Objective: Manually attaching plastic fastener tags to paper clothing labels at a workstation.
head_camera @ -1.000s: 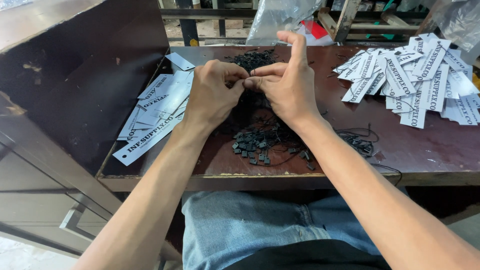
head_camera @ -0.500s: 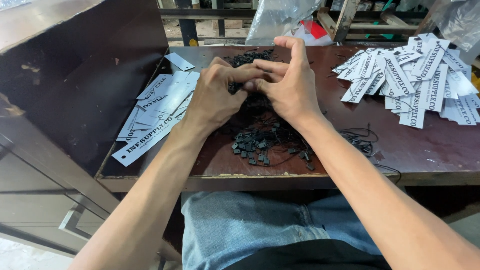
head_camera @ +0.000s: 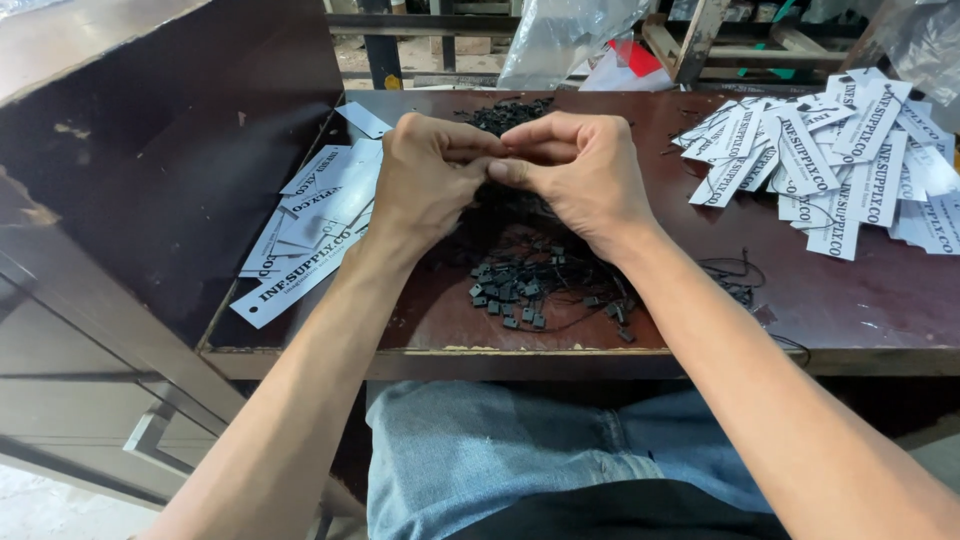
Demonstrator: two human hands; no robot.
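My left hand [head_camera: 425, 185] and my right hand [head_camera: 580, 170] meet fingertip to fingertip above a dark brown table [head_camera: 860, 305]. Both pinch a thin black string fastener [head_camera: 492, 172] between thumbs and fingers; most of it is hidden by the fingers. Directly below the hands lies a heap of black string fasteners with small square ends [head_camera: 530, 285]. A second dark heap of the same pieces [head_camera: 510, 112] shows just beyond the knuckles.
White paper hang tags lie in a loose pile at the left [head_camera: 310, 225] and a bigger pile at the right [head_camera: 840, 160]. A dark cabinet side [head_camera: 150, 170] rises at the left. Clear plastic bags [head_camera: 570, 35] and a wooden frame stand behind the table.
My right hand's fingers, raised and spread a second ago, have curled down and closed against the left hand's fingertips. Both hands stay above the black heap.
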